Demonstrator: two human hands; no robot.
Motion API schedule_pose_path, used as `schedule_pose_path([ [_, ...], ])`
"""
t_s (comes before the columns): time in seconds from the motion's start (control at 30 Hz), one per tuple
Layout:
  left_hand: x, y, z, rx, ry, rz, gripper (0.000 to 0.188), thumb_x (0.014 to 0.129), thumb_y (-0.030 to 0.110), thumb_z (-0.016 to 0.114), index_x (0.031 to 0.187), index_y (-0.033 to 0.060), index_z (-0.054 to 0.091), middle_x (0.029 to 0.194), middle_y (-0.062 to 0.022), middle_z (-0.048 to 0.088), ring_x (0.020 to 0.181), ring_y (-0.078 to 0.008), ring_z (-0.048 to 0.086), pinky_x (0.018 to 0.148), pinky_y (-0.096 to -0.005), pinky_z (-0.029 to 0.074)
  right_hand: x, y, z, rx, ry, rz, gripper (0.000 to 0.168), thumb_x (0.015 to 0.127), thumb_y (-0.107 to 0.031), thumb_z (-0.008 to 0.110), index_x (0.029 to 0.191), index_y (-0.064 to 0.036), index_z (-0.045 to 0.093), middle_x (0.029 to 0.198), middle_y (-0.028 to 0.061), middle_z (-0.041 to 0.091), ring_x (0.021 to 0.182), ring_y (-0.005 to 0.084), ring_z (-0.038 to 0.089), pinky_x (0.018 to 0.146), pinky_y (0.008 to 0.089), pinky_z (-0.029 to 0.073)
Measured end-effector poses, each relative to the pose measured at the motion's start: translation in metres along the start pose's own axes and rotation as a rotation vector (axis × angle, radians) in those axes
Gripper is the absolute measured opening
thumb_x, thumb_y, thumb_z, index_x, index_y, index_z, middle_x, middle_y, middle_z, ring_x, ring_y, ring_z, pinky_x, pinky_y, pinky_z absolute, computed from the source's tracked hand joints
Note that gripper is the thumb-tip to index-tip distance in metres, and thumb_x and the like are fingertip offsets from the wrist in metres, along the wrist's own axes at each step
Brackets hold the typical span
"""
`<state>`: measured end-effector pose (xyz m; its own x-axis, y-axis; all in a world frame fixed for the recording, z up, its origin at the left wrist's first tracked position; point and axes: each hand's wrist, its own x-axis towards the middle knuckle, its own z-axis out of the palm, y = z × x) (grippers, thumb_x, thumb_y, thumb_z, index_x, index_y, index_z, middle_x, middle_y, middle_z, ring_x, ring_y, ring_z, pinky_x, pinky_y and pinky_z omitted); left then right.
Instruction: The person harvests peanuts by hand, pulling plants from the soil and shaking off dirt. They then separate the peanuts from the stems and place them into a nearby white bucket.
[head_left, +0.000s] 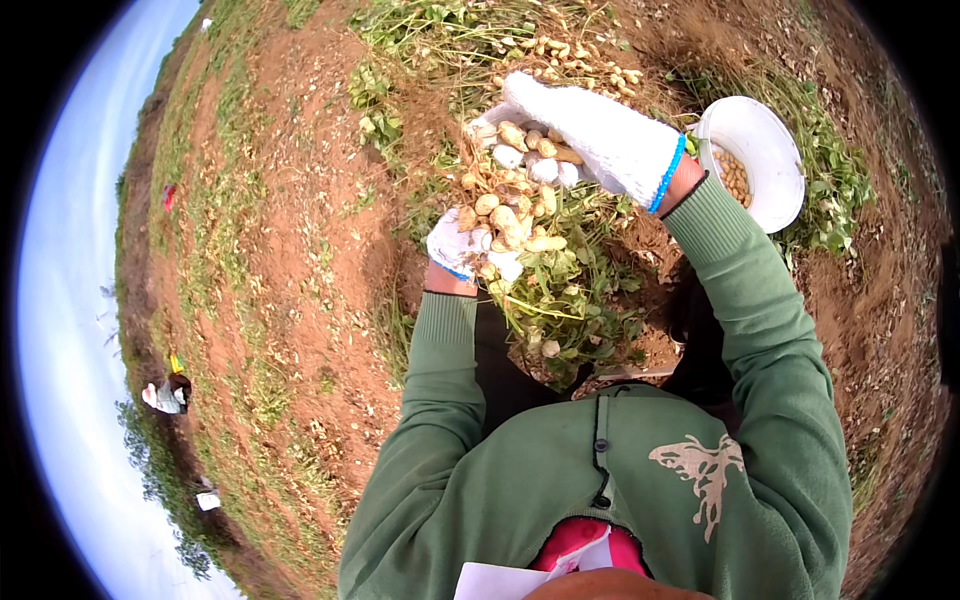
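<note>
My left hand (454, 241), in a white knit glove with a blue cuff edge, grips a peanut plant just below its cluster of pods (508, 219). The plant's leafy green stems (562, 289) hang toward my lap. Above it, my right hand (592, 131) wears a matching glove and is curled around several loose peanut pods (551, 146). Its fingertips are close to the roots of the held plant; whether they touch is hard to tell. To the right stands a white plastic bucket (778, 180), tilted in view, with peanuts (731, 174) at its bottom.
Pulled peanut plants (442, 34) with exposed pods (559, 51) lie on the soil ahead. More leafy plants (832, 187) are beside the bucket. Reddish field rows (300, 225) stretch left, where a distant person (169, 395) and a white object (208, 500) appear.
</note>
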<state>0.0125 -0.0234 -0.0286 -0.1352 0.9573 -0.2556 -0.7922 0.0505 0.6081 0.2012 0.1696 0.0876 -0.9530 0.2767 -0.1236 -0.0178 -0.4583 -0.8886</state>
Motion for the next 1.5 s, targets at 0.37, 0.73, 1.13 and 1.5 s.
schedule_pose_path([
  [0.37, 0.001, 0.003, 0.025, 0.103, -0.021, -0.077, 0.061, 0.079, 0.007, 0.071, 0.134, -0.0067, 0.05, 0.118, -0.017, 0.066, 0.102, -0.0292, 0.068, 0.086, -0.0405, 0.059, 0.009, 0.009, -0.029, -1.626, 0.479, -0.611, 0.019, 0.088, -0.02, 0.062, 0.102, -0.011, 0.071, 0.086, 0.0148, 0.066, 0.08, 0.0383, 0.067, 0.072, 0.0475, 0.055],
  [0.73, -0.006, 0.011, 0.033, 0.128, 0.101, -0.052, 0.07, 0.073, 0.005, 0.076, 0.135, -0.0101, 0.047, 0.126, -0.0213, 0.062, 0.11, -0.0339, 0.065, 0.095, -0.0452, 0.056, -0.002, 0.011, -0.026, -0.09, -0.102, 0.064, 0.028, 0.095, -0.03, 0.066, 0.109, -0.007, 0.072, 0.087, -0.0033, 0.068, 0.069, 0.0036, 0.06, 0.051, 0.019, 0.044],
  [1.13, -0.014, 0.012, 0.026, 0.15, -0.014, 0.006, 0.062, 0.076, -0.006, 0.073, 0.134, -0.0062, 0.051, 0.119, -0.0177, 0.066, 0.104, -0.0283, 0.067, 0.089, -0.0414, 0.058, 0.001, 0.025, -0.019, -0.037, -0.151, 0.125, 0.027, 0.087, -0.021, 0.077, 0.108, -0.007, 0.068, 0.086, -0.0044, 0.067, 0.069, 0.0013, 0.059, 0.052, 0.0171, 0.042],
  [1.5, -0.001, 0.006, 0.04, 0.438, 0.172, 0.003, 0.059, 0.079, 0.0, 0.075, 0.132, -0.0068, 0.05, 0.11, -0.0169, 0.07, 0.105, -0.0252, 0.069, 0.088, -0.0414, 0.057, -0.002, 0.009, -0.009, -1.407, 0.253, -0.386, 0.029, 0.089, -0.021, 0.065, 0.113, -0.005, 0.062, 0.092, 0.018, 0.066, 0.089, 0.0341, 0.066, 0.075, 0.049, 0.053],
])
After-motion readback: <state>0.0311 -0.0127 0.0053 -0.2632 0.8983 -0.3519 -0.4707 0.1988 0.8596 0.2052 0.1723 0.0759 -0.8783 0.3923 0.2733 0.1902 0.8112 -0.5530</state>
